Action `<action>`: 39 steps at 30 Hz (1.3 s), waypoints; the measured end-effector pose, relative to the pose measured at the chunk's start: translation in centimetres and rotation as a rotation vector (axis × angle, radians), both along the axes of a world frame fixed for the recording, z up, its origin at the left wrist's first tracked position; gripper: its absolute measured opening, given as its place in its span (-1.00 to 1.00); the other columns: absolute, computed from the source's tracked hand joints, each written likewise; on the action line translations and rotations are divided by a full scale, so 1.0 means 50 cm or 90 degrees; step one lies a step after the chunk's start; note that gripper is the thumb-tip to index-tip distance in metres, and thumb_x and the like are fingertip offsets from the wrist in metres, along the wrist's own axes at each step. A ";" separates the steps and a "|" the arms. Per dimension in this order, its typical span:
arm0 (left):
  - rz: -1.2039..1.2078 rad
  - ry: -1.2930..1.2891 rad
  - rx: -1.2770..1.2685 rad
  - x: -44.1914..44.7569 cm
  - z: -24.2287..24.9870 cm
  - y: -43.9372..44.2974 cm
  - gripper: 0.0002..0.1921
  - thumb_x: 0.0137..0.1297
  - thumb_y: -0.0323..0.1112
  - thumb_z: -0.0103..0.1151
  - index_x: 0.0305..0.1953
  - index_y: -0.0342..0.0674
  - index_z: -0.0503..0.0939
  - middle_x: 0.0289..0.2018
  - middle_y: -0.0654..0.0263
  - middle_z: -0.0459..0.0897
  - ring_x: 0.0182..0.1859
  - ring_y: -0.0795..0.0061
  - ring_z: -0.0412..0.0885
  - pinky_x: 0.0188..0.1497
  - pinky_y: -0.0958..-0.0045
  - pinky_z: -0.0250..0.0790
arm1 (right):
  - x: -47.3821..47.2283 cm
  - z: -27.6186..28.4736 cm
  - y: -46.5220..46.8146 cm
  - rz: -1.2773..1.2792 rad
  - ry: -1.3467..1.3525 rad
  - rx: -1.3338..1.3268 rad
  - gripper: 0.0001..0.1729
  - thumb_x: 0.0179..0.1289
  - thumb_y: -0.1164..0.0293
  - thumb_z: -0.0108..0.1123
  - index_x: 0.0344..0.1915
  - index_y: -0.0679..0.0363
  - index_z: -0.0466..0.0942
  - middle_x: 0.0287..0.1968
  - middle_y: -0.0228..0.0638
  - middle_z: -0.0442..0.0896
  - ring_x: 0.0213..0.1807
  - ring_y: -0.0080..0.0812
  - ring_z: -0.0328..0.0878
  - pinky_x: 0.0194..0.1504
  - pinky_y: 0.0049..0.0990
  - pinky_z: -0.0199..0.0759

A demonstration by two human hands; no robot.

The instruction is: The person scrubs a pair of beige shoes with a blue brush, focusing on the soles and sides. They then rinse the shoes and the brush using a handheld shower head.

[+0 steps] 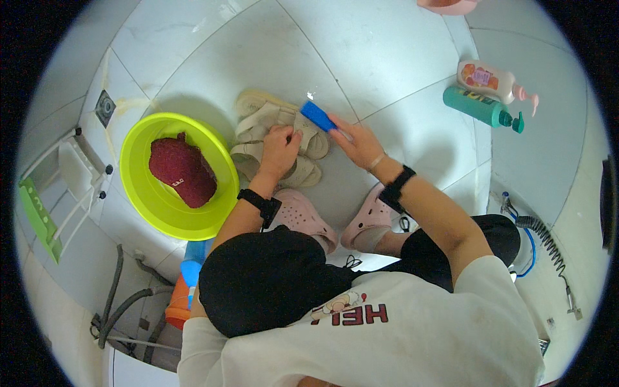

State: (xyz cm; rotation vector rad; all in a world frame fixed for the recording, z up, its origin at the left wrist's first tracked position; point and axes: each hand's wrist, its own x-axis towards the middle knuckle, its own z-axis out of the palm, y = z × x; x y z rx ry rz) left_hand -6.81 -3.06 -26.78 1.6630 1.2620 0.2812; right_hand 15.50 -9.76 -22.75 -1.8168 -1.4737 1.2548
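A pair of beige sandals lies on the tiled floor in front of me, one sandal (268, 116) above the other (307, 173). My left hand (281, 151) rests on the sandals, its fingers curled at the upper one's straps; whether it grips them is hard to tell. In my right hand (357, 142) is a blue brush (317, 116), held by one end over the toe part of the upper sandal. Its bristles cannot be made out. Just left of the sandals stands a yellow-green plastic basin (133, 193) with a dark red cap (181, 169) inside.
Two pump bottles, one pinkish (486, 81) and one green (476, 107), lie by the right wall. A floor drain (105, 109) and a white-and-green folding stool (77, 169) are at the left. My feet in pink clogs (302, 215) are close below the sandals.
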 end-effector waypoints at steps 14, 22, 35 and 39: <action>0.019 -0.040 -0.073 0.003 -0.006 0.008 -0.65 0.36 -0.17 0.14 -0.43 -0.39 0.47 -0.43 -0.04 0.50 -0.28 -0.02 0.47 -0.19 0.09 0.31 | -0.019 -0.003 -0.045 -0.117 0.017 -0.162 -0.45 0.51 0.13 0.08 0.34 0.21 0.44 0.05 -0.05 0.71 0.05 -0.42 0.62 0.10 -0.44 0.44; -0.027 -0.005 -0.101 0.001 0.006 0.022 -0.67 0.35 -0.20 0.13 -0.42 -0.38 0.47 -0.45 -0.02 0.50 -0.24 -0.05 0.48 -0.16 0.09 0.32 | -0.050 -0.019 -0.011 -0.161 0.083 -0.163 -0.45 0.49 0.11 0.10 0.35 0.11 0.45 0.10 0.04 0.67 0.09 -0.26 0.63 0.11 -0.39 0.42; 0.101 -0.071 -0.374 0.004 -0.002 0.027 -0.66 0.45 -0.18 0.09 -0.40 -0.34 0.53 -0.43 0.29 0.55 -0.27 0.39 0.49 -0.22 0.30 0.33 | -0.066 0.001 -0.274 -0.516 0.160 -0.335 -0.47 0.50 0.13 0.12 0.36 0.05 0.46 -0.05 -0.23 0.75 -0.20 -0.55 0.61 -0.11 -0.52 0.47; 0.319 -0.319 -0.459 0.044 0.039 0.081 -0.71 0.52 -0.10 0.07 -0.25 -0.21 0.55 -0.36 0.51 0.53 -0.27 0.58 0.44 -0.18 0.47 0.31 | -0.051 0.026 -0.183 -0.489 0.131 -0.194 -0.49 0.50 0.18 0.12 0.37 0.05 0.45 -0.19 -0.32 0.76 -0.38 -0.60 0.50 -0.26 -0.54 0.44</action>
